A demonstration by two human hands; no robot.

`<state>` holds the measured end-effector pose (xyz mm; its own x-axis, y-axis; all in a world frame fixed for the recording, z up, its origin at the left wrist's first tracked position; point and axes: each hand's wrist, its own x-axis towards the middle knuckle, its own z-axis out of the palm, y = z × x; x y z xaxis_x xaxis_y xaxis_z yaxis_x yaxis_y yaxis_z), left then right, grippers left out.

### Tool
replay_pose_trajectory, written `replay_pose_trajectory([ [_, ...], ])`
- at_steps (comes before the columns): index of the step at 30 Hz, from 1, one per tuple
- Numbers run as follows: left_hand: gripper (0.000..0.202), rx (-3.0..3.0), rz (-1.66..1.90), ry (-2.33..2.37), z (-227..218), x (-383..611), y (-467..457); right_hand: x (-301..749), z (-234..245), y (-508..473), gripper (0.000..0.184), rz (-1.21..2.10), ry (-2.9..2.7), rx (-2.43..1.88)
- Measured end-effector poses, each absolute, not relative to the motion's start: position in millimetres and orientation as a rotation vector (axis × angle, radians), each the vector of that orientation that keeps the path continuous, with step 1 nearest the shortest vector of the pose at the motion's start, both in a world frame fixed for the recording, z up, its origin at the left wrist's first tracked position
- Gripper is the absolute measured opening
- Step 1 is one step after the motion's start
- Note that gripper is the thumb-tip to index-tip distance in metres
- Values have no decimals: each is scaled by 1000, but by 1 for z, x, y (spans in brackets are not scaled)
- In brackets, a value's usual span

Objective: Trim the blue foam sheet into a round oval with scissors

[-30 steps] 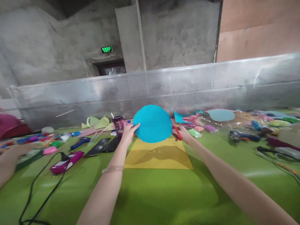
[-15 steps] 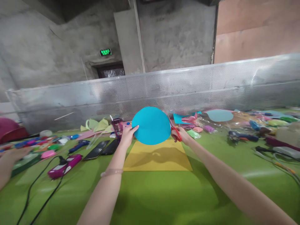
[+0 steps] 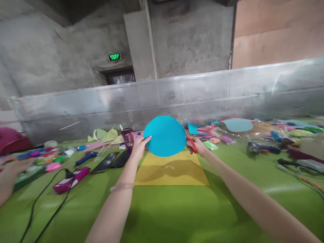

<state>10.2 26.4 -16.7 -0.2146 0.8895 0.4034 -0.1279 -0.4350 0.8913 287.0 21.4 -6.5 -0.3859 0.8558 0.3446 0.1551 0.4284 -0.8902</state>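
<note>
A round piece of blue paper (image 3: 165, 136) is held up in front of me, with its left edge pinched by my left hand (image 3: 140, 147). My right hand (image 3: 198, 147) is closed round the red handles of a pair of scissors (image 3: 192, 144). The blades lie along the paper's right edge; whether they are apart I cannot tell. Under the raised disc, a yellow sheet (image 3: 172, 172) lies flat on the green table (image 3: 172, 212) and catches the shadow of my hands and the paper.
Left are a purple cup with a straw (image 3: 128, 138), two phones (image 3: 105, 162), a magenta power strip (image 3: 71, 180) and another person's hand (image 3: 19, 167). Blue offcuts (image 3: 196, 128), clay packets (image 3: 226, 139) and a glue gun (image 3: 263, 147) lie right. A perforated metal panel (image 3: 164, 98) stands behind.
The whole view has shifted very slightly. Both hands, the blue disc and the scissors keep nearly the same places relative to each other.
</note>
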Motion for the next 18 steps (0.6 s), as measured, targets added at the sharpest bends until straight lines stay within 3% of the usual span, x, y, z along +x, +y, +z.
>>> replay_pose_trajectory([
  [18,30,1331,1649,1063,-17,8,33,285,-8,24,25,936,-1782,-941],
])
